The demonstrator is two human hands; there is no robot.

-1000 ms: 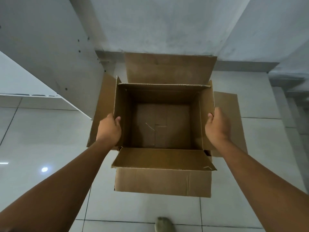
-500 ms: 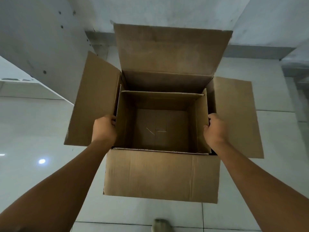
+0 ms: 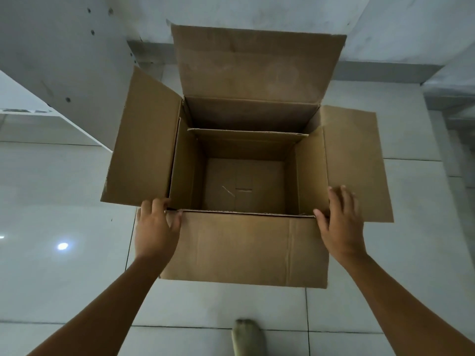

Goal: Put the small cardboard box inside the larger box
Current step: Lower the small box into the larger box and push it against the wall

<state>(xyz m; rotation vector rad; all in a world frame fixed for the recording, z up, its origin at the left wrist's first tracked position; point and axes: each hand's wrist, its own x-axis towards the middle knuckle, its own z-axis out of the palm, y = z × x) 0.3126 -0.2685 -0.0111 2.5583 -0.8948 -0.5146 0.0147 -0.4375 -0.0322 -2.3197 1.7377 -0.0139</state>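
Observation:
The larger brown cardboard box (image 3: pixel 244 247) stands on the tiled floor with all its flaps spread outward. Inside it sits the small cardboard box (image 3: pixel 244 145), open-topped and empty, pushed toward the near wall; a gap shows behind it. My left hand (image 3: pixel 156 227) rests at the near left corner of the larger box, fingers spread over the rim. At the near right corner my right hand (image 3: pixel 340 222) hovers with fingers apart, over the right flap. Neither hand grips anything.
A white panel with screw holes (image 3: pixel 59 60) leans at the upper left, close to the left flap. A grey wall and skirting (image 3: pixel 385 73) run behind the box. My foot (image 3: pixel 246 337) shows at the bottom edge. Glossy floor tiles surround the box.
The small box has gone down from above the larger box to sit inside it. Both hands let go of its side walls and drew back to the larger box's near corners.

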